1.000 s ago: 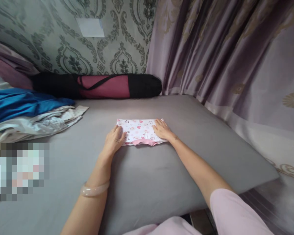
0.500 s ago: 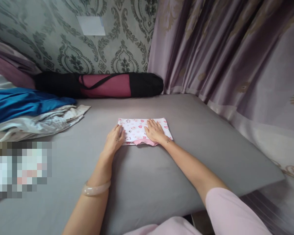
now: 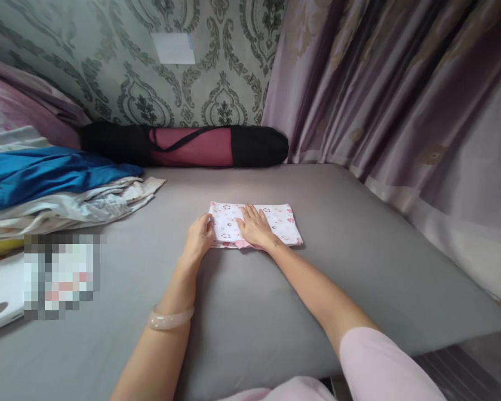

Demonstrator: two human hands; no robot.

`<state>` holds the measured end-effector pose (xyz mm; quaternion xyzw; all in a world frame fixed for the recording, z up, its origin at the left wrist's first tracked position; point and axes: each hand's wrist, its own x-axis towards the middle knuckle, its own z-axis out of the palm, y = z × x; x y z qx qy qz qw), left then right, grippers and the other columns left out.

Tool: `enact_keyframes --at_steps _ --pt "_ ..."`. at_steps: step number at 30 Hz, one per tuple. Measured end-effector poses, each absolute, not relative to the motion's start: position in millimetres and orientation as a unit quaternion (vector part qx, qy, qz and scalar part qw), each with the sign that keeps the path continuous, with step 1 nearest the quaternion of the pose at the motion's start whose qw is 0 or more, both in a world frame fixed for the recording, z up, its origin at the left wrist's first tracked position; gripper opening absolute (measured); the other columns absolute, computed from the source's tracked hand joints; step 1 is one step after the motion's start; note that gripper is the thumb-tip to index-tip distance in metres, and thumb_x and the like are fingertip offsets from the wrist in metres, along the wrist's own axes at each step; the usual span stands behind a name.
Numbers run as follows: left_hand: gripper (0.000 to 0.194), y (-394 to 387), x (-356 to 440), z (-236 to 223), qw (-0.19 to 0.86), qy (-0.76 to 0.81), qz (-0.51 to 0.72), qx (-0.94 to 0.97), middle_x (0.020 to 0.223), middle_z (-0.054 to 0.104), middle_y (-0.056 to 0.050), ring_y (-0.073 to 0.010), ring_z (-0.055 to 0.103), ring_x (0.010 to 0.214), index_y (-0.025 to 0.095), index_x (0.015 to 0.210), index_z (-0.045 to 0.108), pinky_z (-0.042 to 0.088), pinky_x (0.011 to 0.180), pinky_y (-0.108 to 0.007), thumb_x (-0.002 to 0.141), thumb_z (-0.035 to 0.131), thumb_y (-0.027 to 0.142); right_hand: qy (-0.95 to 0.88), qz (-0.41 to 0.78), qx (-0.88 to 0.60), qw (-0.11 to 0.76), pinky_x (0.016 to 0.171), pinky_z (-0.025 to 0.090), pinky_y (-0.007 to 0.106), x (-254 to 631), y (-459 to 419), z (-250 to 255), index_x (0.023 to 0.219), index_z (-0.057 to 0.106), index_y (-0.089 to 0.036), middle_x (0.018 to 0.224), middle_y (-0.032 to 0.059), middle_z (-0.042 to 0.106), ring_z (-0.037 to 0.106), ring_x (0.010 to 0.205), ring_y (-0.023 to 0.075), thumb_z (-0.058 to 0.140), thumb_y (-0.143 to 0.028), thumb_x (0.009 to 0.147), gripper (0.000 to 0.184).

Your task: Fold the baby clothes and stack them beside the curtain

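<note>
Beneath the slightly spread fingers of the right hand (image 3: 255,227), the folded printed cloth (image 3: 284,224) could be rucked by a sideways drag, its left edge being touched by the left hand (image 3: 199,236), whose grip cannot be told.

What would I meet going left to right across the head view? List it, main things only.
Blue cloth → left hand → folded printed cloth → purple curtain.
</note>
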<state>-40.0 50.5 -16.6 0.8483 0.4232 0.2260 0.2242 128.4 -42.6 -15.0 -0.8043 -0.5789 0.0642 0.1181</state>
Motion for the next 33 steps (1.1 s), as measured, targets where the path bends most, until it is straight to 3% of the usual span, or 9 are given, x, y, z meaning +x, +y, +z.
enact_keyframes --at_steps 9,19,27,33 --pt "0.042 57.4 -41.1 -15.5 0.238 0.485 0.241 0.806 0.119 0.069 -0.012 -0.0236 0.062 0.112 0.016 0.119 0.064 0.046 0.097 -0.035 0.086 0.039 0.013 -0.576 0.124 -0.805 0.072 0.118 0.016 0.048 119.9 -27.0 14.0 0.15 0.032 -0.003 0.158 0.0196 0.027 0.022 0.147 0.0297 0.03 -0.036 0.1 0.06" --pt "0.041 61.4 -44.1 -15.3 0.284 0.542 0.272 0.743 0.116 0.07 -0.012 -0.023 0.065 0.108 0.016 0.119 0.064 0.049 0.094 -0.035 0.086 0.039 0.015 -0.589 0.105 -0.794 0.104 0.12 0.007 0.046 95.6 -14.3 -10.7 0.153 0.026 -0.007 0.161 0.0121 0.021 0.014 0.15 0.0241 0.021 -0.04 0.101 0.062" --pt "0.041 60.0 -46.4 -4.9 0.307 0.566 0.273 0.715 0.113 0.072 -0.011 -0.0234 0.065 0.109 0.016 0.117 0.065 0.049 0.095 -0.037 0.084 0.04 0.011 -0.599 0.108 -0.788 0.089 0.118 0.015 0.048 81.6 2.4 14.6 0.147 0.037 -0.003 0.157 0.0194 0.031 0.024 0.146 0.0298 0.025 -0.033 0.1 0.057" --pt "0.039 63.0 -48.8 -4.7 0.322 0.57 0.285 0.7 0.106 0.073 -0.011 -0.0233 0.066 0.106 0.015 0.113 0.065 0.049 0.095 -0.037 0.084 0.04 0.011 -0.594 0.083 -0.789 0.132 0.119 0.01 0.044 61.7 18.1 -5.2 0.152 0.027 -0.003 0.16 0.0162 0.026 0.02 0.148 0.0261 0.025 -0.035 0.1 0.061"
